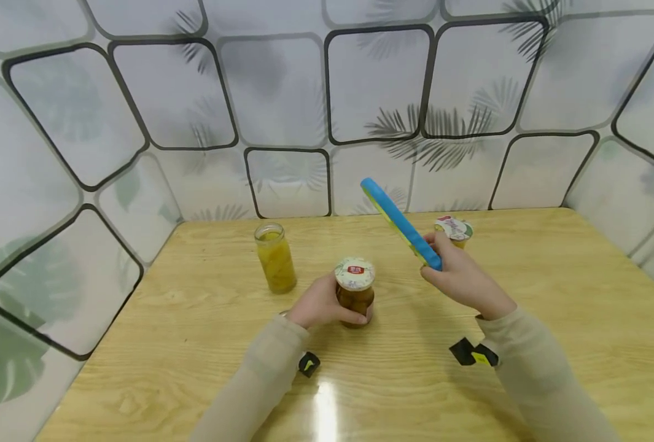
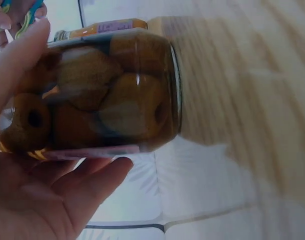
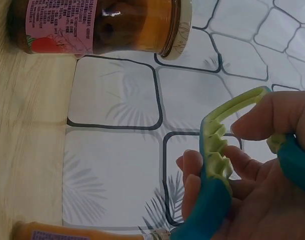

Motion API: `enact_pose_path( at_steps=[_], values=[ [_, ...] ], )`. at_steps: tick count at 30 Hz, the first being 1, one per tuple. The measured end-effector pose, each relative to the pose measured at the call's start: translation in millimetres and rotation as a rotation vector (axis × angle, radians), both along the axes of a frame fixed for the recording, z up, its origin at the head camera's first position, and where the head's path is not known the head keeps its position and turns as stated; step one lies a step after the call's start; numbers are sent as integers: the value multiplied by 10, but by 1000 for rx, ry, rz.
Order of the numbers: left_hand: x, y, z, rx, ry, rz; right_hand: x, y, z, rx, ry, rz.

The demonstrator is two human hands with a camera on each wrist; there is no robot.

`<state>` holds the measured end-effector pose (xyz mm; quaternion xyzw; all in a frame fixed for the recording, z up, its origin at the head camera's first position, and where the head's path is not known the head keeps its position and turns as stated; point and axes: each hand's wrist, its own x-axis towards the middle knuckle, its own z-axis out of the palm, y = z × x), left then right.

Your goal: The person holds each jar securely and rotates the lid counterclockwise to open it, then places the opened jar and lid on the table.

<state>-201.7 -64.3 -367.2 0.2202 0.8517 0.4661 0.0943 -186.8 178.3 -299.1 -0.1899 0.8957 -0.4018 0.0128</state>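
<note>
Holding the brown-fruit jar (image 1: 354,301) upright at table (image 1: 194,344) level in our left hand (image 1: 322,302), thumb and fingers wrapped round its body. Our right hand (image 1: 467,277) grips the blue-green toothed tool (image 1: 395,216) at the jar's 1 o'clock, clear of the lid (image 1: 355,271). Handling guess: packed glass, so heavy for its size; rigid, slick if wet, breakable if knocked. Best hold is low on the body, lid left free. Tool looks like light, stiff plastic; we'd take it by the arms. Containers: brown one capped, full of round pieces, some with dark holes. Lidless jar (image 1: 277,264) at 10 o'clock, yellow chunks nearly to the neck. Second capped jar (image 1: 454,228) at 2 o'clock, mostly behind our right hand; just a bit of yellow shows.
</note>
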Motion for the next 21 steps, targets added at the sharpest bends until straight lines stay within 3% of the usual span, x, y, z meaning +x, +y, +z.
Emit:
enact_pose_path(
  at_steps=[5,11,16,21],
  values=[
    [-12,39,-5,-1,50,28,39,3,15,43,90,-37],
    [-10,46,-16,32,51,77,105,-13,65,169,172,-54],
    [-2,44,-9,126,46,162,151,-12,101,256,297,-46],
    [38,50,37,266,123,216,228,-16,159,306,392,-43]
  ],
)
